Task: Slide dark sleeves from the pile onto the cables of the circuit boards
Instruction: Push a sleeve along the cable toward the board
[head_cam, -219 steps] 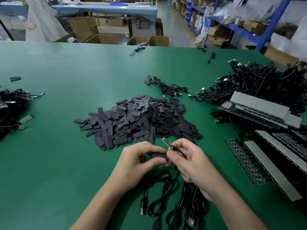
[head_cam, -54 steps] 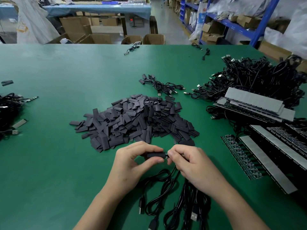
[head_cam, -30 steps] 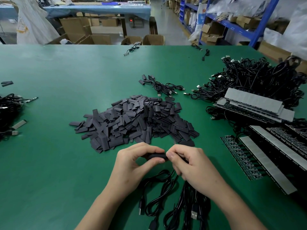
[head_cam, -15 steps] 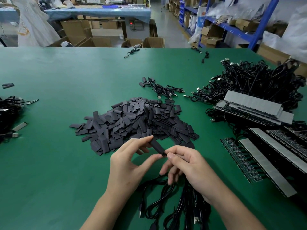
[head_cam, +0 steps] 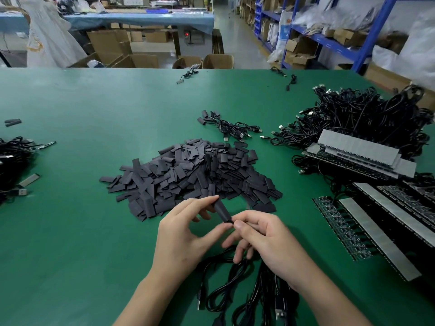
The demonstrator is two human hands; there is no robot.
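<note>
- Stretching away from both hands on every side, the green table (head_cam: 70, 220) carries all of it.
- Far beyond the right hand (head_cam: 266, 238) and out to its right lies a big tangle of black cables (head_cam: 367, 118).
- Directly ahead of the two hands, just past the fingertips, sits the pile of sleeves (head_cam: 193, 170), dark and flat.
- To the right of the right hand, strips of circuit boards (head_cam: 388, 220) lie side by side, with more stacked against the tangle.
- Under and behind both hands, toward the wrists, loose cables (head_cam: 226, 292) coil on the table.
- The left hand (head_cam: 181, 234) pinches one sleeve (head_cam: 222, 211) between forefinger and thumb, tilted and raised off the table.
- The right hand's thumb and forefinger are pinched together at the sleeve's lower end, probably on the cable entering it, though the fingers hide that spot.
</note>
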